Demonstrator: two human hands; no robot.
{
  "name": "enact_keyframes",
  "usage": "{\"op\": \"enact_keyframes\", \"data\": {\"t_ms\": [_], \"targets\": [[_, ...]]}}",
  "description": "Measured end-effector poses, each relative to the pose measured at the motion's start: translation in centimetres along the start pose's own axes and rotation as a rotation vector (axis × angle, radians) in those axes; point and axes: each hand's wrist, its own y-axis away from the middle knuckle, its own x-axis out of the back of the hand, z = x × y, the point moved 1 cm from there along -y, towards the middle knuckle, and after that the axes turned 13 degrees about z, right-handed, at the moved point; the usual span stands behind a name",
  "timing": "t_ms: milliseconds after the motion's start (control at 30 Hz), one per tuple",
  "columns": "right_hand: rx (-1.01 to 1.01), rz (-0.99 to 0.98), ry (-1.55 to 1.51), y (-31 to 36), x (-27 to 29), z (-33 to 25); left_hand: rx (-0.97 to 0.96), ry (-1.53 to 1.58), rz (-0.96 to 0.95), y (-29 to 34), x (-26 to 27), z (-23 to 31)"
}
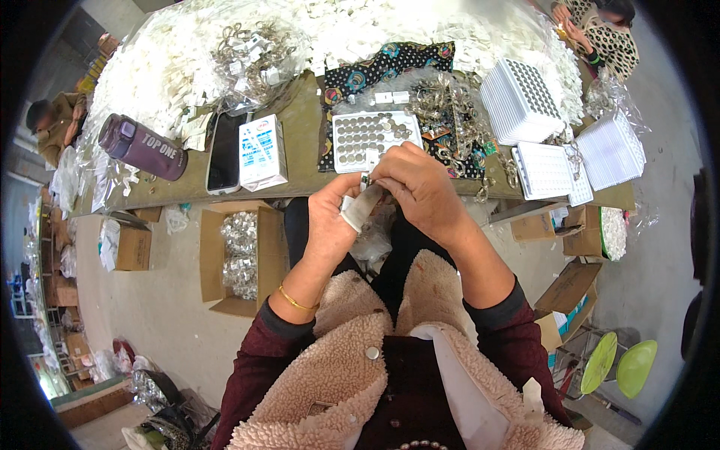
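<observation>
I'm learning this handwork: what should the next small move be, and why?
Perhaps steady the small piece in the left hand before shifting the right hand: both crowd closely around it, partly hiding it, near the white tray of round discs.
</observation>
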Motion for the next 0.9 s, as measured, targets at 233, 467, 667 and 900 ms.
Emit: {"op": "enact_keyframes", "data": {"t_ms": [233, 467, 667, 900], "targets": [[-0.188, 0.202, -0.201, 1.1, 0.3, 0.2, 0.001, 0.000, 0.013, -0.6, 0.7, 0.2], [-0.501, 0.034, -0.571, 1.4, 1.1, 0.6, 0.250, 0.187, -0.308, -0.1, 0.7, 1.0], [-0.569, 0.034, -0.765, 1.6, 1.4, 0.8, 0.447, 0.439, -0.458, -0.5, 0.9, 0.2], [-0.275, 0.135, -0.566, 2.1, 1.4, 0.5, 0.414, 0.501, -0.340, 0.1, 0.3, -0.4]]}}
